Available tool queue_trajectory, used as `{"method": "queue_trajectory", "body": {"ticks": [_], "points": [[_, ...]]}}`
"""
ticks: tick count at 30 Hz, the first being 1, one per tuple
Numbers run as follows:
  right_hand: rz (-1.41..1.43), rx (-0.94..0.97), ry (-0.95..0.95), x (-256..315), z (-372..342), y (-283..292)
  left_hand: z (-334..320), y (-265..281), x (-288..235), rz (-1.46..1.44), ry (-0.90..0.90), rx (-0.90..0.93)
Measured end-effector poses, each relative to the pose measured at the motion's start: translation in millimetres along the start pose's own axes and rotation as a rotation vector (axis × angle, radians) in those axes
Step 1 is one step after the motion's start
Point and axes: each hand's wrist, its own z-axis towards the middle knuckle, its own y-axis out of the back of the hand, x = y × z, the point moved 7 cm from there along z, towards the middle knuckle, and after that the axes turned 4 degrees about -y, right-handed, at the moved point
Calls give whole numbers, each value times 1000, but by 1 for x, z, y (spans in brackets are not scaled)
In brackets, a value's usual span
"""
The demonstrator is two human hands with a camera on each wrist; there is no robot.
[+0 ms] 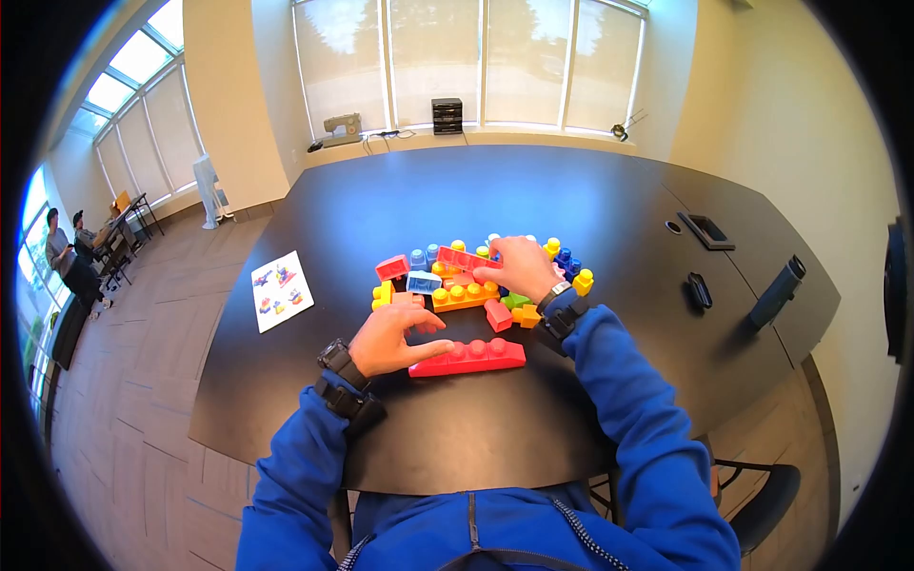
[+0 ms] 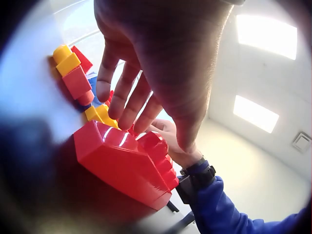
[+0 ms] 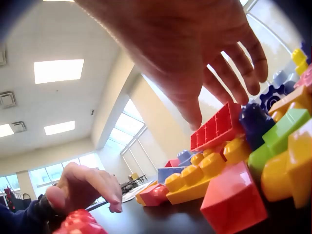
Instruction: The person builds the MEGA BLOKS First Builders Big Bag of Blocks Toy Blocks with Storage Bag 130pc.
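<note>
Hiding parts of red bricks (image 1: 481, 358), the left hand (image 1: 388, 341) and right hand (image 1: 519, 266) are spread, contact unclear.

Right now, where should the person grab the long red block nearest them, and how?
I'd pinch the long red block at its middle, across its long sides, from above. It's narrow and lies bumpy side up, so those sides should be easiest to squeeze, and table shows beside both. The left hand is over its left end, so it probably only needs to shift right.
</note>
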Motion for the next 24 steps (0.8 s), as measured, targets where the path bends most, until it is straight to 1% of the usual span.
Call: {"method": "queue_trajectory", "body": {"ticks": [2, 3, 4, 6, 7, 9, 10, 12, 13, 14, 16, 17, 18, 19, 20, 21, 22, 23, 24], "points": [[-3, 98, -11, -1, 3, -11, -1, 3, 1, -17, -1, -31], [-27, 30, 45, 0, 4, -14, 0, 5, 1, -36, -5, -63], [-27, 32, 44, 0, 4, -13, 0, 6, 1, -38, -4, -62], [76, 16, 73, 3, 5, -10, -1, 10, 7, -61, 47, -90], [76, 22, 74, 4, 4, -5, -1, 11, 6, -64, 51, -91], [214, 76, 123, 7, 0, 7, -1, 14, 12, -108, 164, -108], [214, 81, 124, 9, -5, 13, 0, 13, 12, -110, 168, -109], [425, 238, 247, 23, -24, 20, -1, 18, 14, -201, 202, -268], [518, 266, 328, 30, -35, 25, -1, 19, 14, -234, 185, -330], [517, 266, 329, 36, -44, 31, -1, 18, 13, -234, 185, -330], [485, 385, 259, 50, -63, 38, 0, 14, 15, -415, 215, -333], [536, 465, 175, 61, -73, 45, -2, 14, 16, -415, 215, -331], [538, 464, 175, 58, -77, 41, -2, 10, 17, -439, 202, -227], [540, 410, 260, 56, -79, 39, -2, 5, 18, -463, 189, -121], [542, 355, 343, 56, -82, 37, -3, 9, 17, -461, 189, -118], [625, 263, 379, 55, -83, 36, -2, 12, 13, -459, 155, -96], [625, 261, 378, 56, -85, 42, -1, 15, 9, -458, 120, -74], [586, 340, 369, 56, -88, 44, -1, 18, 10, -457, 119, -73], [548, 420, 358, 57, -92, 44, -1, 16, 8, -461, 103, 0]]}}
